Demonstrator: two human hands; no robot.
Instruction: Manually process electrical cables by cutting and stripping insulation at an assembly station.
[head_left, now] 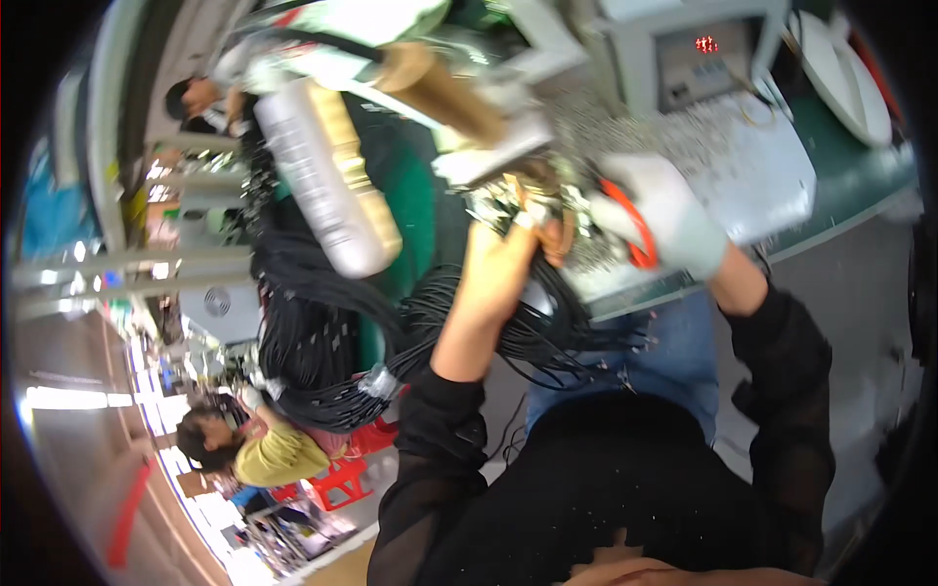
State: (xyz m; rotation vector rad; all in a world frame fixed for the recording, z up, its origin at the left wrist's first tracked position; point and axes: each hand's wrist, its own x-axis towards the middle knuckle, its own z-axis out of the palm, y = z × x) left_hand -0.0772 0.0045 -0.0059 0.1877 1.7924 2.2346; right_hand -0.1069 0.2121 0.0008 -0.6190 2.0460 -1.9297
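My right hand (674, 210), in a white glove, is closed round a hand tool with curved orange handles (635, 227); its working end is blurred, so I cannot tell its exact kind. Close to its left, my bare left hand (518, 227) has its fingers curled beside shiny metallic pieces (503, 200); what it grips is smeared and partly hidden. Black cables (440, 303) run in a thick bundle under and left of my left forearm. Small bright scraps (625, 137) lie scattered over the work surface around both hands.
A grey machine with a red lit display (705, 44) stands at the far right, beside a white dish-like piece (840, 78). A long white and tan block (327, 176) is at the left. One person in yellow (278, 454) sits lower left; another (200, 103) is upper left.
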